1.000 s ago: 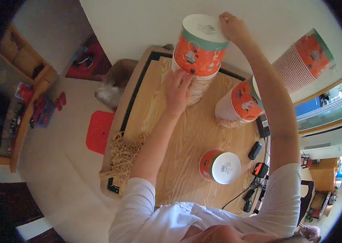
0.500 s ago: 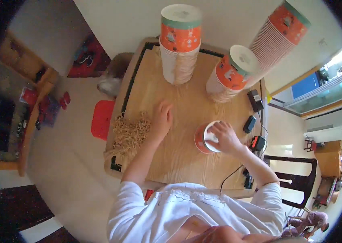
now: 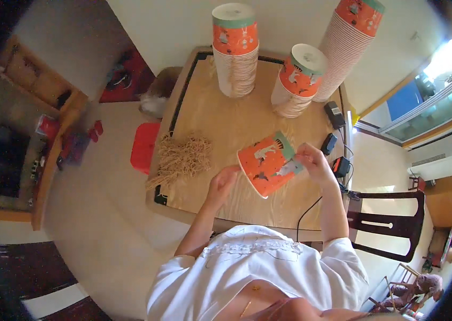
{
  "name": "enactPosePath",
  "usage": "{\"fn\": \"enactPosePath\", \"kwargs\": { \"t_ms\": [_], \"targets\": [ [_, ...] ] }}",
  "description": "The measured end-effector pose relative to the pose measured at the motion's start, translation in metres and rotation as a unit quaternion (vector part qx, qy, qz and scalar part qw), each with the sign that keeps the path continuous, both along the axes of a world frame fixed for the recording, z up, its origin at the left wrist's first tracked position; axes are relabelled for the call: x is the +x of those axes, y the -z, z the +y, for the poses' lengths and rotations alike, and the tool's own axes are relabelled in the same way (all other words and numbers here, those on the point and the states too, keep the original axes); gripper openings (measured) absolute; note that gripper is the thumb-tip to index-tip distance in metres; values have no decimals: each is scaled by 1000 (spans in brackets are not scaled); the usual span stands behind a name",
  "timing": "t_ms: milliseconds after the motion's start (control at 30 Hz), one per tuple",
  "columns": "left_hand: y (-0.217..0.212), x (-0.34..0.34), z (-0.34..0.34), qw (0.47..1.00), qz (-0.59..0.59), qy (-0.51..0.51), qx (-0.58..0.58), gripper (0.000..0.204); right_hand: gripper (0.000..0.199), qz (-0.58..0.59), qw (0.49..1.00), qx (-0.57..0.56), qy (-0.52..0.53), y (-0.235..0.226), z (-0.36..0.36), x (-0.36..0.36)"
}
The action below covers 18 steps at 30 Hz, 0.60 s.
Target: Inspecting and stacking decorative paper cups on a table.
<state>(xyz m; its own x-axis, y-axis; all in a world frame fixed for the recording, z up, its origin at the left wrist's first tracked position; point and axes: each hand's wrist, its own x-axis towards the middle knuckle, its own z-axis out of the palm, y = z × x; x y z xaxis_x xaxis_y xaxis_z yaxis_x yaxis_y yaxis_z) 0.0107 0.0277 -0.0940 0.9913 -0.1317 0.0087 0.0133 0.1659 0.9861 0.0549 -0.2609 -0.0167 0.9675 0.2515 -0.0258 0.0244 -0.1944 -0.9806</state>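
Observation:
An orange paper bucket (image 3: 264, 163) with a green band and printed pictures is held tilted above the table's near part. Its white rim points down to the left, and its base end is toward the right. My right hand (image 3: 315, 162) grips the base end, thumb and fingers closed on it. At the rim, my left hand (image 3: 223, 183) pinches the edge with its fingertips. A heap of tan stringy loops (image 3: 183, 159) lies on the table left of the bucket. The bucket's inside is hidden.
Upside-down bucket stacks stand at the back: a left stack (image 3: 235, 51), a shorter stack (image 3: 299, 80) and a tall stack (image 3: 350, 48). Black adapters (image 3: 335, 114) and cables line the wooden table's (image 3: 258, 115) right edge. A dark chair (image 3: 386, 222) and red stool (image 3: 144, 147) flank it.
The bucket has come up off the table and tipped over, its rim turned down-left. My left hand has moved from beside the tan heap to the rim. My right hand has shifted to the base end.

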Motion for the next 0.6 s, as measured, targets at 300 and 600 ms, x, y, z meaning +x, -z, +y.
{"fn": "enactPosePath", "kwargs": {
  "t_ms": [300, 600],
  "targets": [
    [-25, -21, 18, 983, 29, 77, 165, 16, 10, 33, 972, 215, 89, 20, -4, -31],
    [-47, -38, 25, 993, 64, 98, -3, 9, 5, -36, 938, 275, 209, 29, 14, -35]
  ]
}}
